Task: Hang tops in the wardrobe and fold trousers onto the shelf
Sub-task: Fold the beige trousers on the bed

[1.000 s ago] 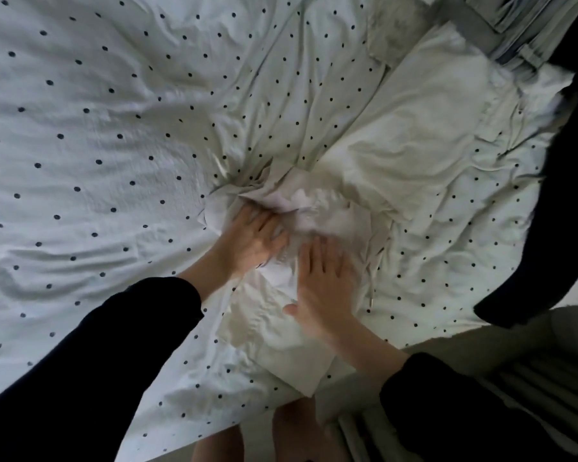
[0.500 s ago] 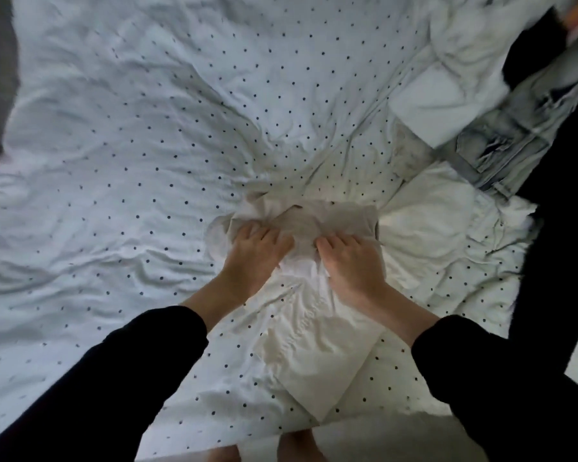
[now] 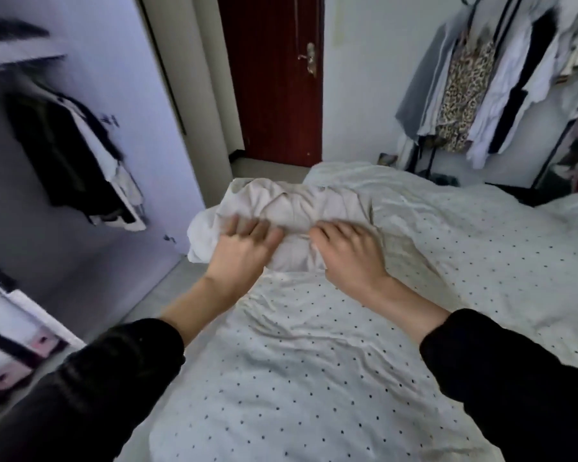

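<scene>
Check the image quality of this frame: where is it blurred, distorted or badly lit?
Head view: the wardrobe at left is smeared by motion blur; both the left hand and right hand, gripping the cream trousers, are only slightly soft. Wide-angle distortion tilts the door and clothes rack. Light is dim and even, without glare; the black sleeves show almost no detail.

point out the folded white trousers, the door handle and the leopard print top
folded white trousers (image 3: 294,208), head view, on the creased upper face of the bundle
door handle (image 3: 309,58), head view, on the metal lever and plate
leopard print top (image 3: 461,95), head view, on its patterned front
</scene>
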